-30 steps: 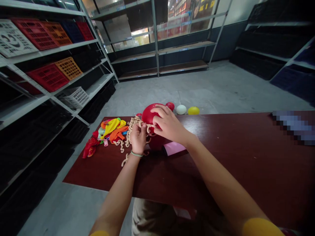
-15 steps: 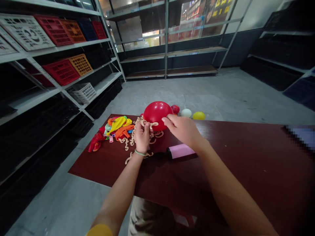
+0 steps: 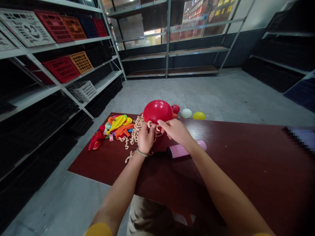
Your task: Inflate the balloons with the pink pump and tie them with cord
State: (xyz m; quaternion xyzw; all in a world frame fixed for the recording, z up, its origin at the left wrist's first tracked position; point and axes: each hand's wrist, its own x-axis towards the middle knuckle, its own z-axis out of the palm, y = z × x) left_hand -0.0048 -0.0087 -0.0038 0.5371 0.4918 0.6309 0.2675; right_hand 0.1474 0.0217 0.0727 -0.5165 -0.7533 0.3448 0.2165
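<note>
Red and shiny, a big balloon sits by the far edge of the counter, right behind my two grips. I cannot tell if it rests on the counter or leans on my fingers. In front of it, a tan curl is up in the air between my grips. My left grip pinches it with thumb and fingers, I think because it is thin and could slip from a loose fist. My right grip has its fingertips at the other end, but I cannot tell if they squeeze. One grip at each end likely stops the curl from swinging.

A heap of tan curls lies just left of my left grip, maybe so they are easy to get. Flat balloons of many colours lie next to the heap, near the far left corner. A pink tube lies on its side, well back from the near edge, so it should not roll off. Past the far edge are a white balloon and a yellow balloon.
</note>
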